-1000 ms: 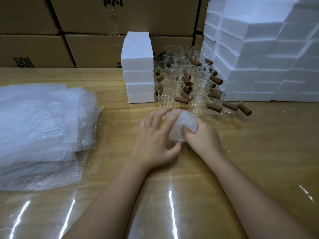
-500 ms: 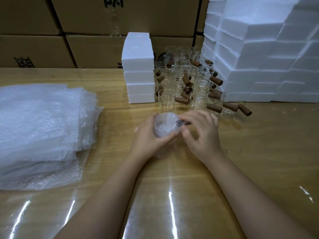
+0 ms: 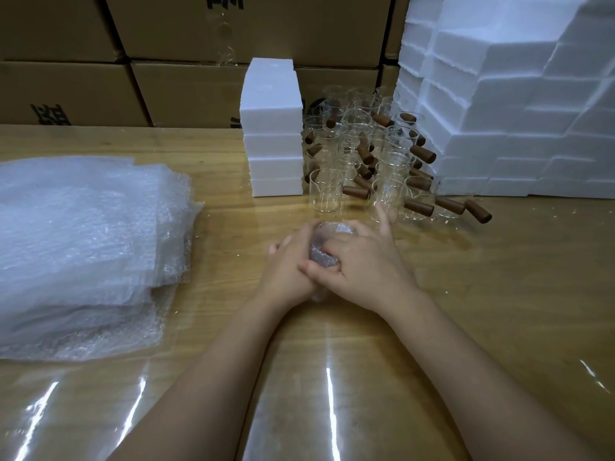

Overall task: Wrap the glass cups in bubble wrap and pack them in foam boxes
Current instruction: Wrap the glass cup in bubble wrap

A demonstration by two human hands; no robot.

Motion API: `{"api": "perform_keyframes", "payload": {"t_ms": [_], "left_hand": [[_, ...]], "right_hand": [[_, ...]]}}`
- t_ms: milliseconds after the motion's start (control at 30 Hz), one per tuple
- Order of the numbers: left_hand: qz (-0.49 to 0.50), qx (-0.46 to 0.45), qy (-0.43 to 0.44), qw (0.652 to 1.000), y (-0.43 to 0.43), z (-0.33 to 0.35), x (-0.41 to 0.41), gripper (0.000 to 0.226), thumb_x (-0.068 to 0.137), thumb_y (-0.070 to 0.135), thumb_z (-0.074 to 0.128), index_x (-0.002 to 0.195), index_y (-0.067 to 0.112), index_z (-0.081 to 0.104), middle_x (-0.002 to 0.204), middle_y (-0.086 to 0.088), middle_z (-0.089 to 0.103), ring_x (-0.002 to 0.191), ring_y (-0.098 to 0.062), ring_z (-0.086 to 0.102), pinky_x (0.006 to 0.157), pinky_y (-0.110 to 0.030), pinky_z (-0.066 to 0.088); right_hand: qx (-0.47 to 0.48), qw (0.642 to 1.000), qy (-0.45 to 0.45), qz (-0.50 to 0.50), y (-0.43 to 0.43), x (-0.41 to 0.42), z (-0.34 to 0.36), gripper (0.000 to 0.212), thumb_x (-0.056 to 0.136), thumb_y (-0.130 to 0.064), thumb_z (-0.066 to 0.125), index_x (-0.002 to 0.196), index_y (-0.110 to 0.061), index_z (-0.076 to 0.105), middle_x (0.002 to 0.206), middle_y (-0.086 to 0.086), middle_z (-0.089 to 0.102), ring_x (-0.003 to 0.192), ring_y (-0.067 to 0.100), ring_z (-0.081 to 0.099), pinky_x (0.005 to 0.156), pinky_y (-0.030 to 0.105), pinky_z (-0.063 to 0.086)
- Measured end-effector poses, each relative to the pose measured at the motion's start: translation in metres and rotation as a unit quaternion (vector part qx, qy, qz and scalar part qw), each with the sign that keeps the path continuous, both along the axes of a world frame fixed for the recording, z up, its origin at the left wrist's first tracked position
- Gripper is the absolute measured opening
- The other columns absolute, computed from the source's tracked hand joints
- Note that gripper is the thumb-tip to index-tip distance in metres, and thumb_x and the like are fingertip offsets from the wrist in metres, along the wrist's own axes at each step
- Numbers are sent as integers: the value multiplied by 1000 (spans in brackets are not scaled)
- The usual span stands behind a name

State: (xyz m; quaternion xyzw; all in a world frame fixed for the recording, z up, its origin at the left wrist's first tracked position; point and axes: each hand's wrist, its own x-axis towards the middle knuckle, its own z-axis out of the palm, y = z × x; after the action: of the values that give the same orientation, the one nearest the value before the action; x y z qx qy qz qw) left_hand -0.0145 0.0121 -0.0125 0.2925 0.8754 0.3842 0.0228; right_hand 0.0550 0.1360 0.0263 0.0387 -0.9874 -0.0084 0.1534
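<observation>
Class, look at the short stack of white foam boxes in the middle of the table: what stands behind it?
Behind the foam stack stand brown cardboard cartons. The stack hides their lower part, so anything on the table directly behind it cannot be seen.

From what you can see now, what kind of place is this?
Probably a packing area in a warehouse or small factory: stacked cardboard cartons behind the wooden table, a wall of white foam boxes, many glass cups with brown handles, and a pile of bubble wrap sheets.
</observation>
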Motion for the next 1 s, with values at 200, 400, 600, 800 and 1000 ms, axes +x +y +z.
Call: {"api": "perform_keyframes", "payload": {"t_ms": [200, 400, 600, 800, 1000], "left_hand": [[11, 6, 16, 1000, 0, 6, 3, 84, 63, 49, 68, 138, 23, 40, 113, 6, 32, 110, -20, 43, 95, -31, 28], [21, 53, -2, 998, 2, 14, 10, 93, 54, 69, 50, 133, 21, 48, 110, 6, 40, 109, -15, 48, 103, -41, 39], [23, 56, 9, 998, 1, 16, 13, 93, 55, 68, 49, 133, 17, 49, 112, 7, 42, 110, -15, 49, 101, -43, 41], [20, 60, 7, 998, 2, 17, 13, 93, 53, 67, 50, 132, 17, 50, 110, 4, 43, 107, -15, 50, 97, -41, 44], [13, 56, 12, 998, 1, 18, 13, 93, 55, 64, 47, 134, 16, 48, 110, 4, 41, 105, -16, 50, 95, -40, 44]], "right_hand": [[-76, 995, 68, 20, -2, 4, -7, 62, 85, -67, 23, 109, -30, 68, 101, -14, 69, 117, 21, 52, 114, 56, -1], [-166, 959, 228, -15, 9, 7, -15, 42, 89, -47, 42, 99, -18, 71, 104, -5, 67, 105, 18, 60, 113, 52, 12], [-95, 963, 250, 23, 16, 5, -15, 37, 89, -42, 49, 95, -17, 76, 105, -9, 71, 111, 19, 60, 110, 57, 18], [-45, 963, 257, 71, 23, 2, -13, 29, 90, -36, 54, 90, -18, 77, 102, -11, 72, 108, 19, 61, 109, 53, 21], [-64, 991, 113, 26, 14, 4, -7, 50, 93, -44, 30, 85, -19, 74, 94, -12, 71, 113, 18, 56, 114, 55, 9]]}}
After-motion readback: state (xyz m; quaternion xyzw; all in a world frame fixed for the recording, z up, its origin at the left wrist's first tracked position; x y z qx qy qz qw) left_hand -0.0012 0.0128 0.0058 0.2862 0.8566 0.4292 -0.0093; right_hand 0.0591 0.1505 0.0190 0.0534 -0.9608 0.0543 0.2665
